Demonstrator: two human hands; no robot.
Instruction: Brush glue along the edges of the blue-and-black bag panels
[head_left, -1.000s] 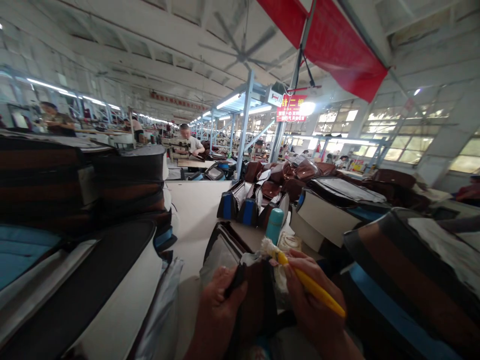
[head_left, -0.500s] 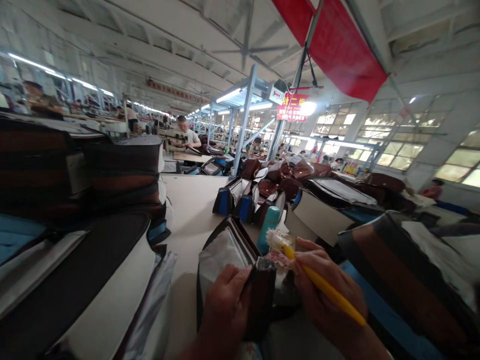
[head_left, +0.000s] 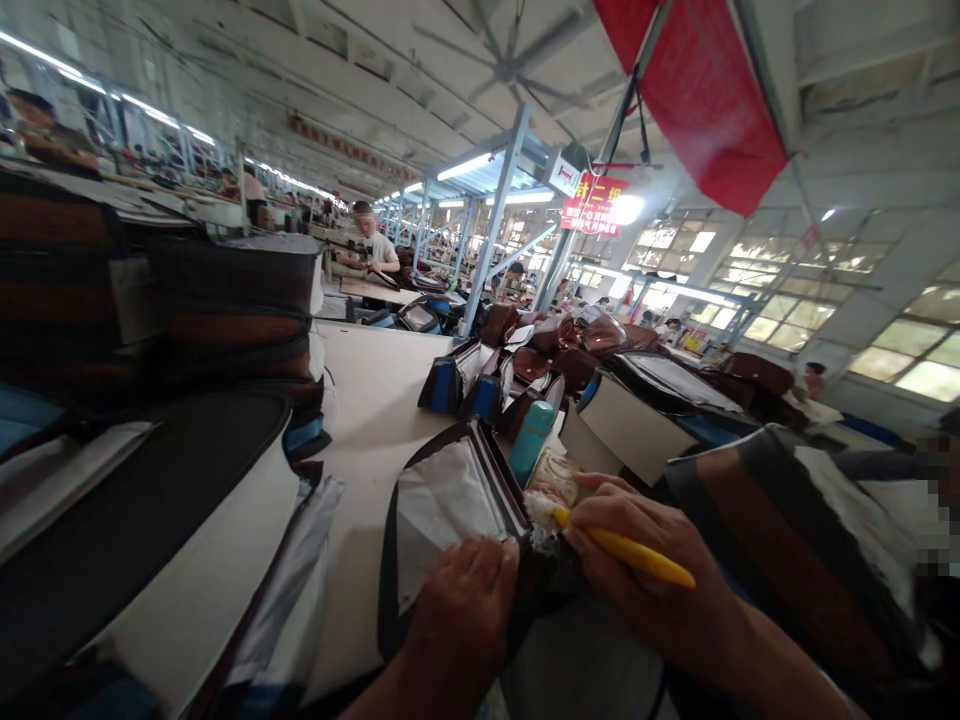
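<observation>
A dark bag with a pale grey lining lies tilted in front of me. My left hand is closed over its near edge, fingers bent across the rim; the thumb is hidden. My right hand grips a brush by its yellow handle. The frayed, whitish brush head is at the bag's right edge, close to my left fingers; whether it touches cannot be made out. Just behind the brush sits a small pale container, partly covered by my right hand. A teal bottle stands beyond the bag.
Stacked dark bags rise at the left, with a large black and white bag piece nearer. Brown and black bags are heaped ahead. Another striped bag leans at the right. A co-worker sits farther back.
The brush has moved left and down, from above the pale container to the bag's edge. My left fingers now lie farther over the rim. The view has shifted slightly.
</observation>
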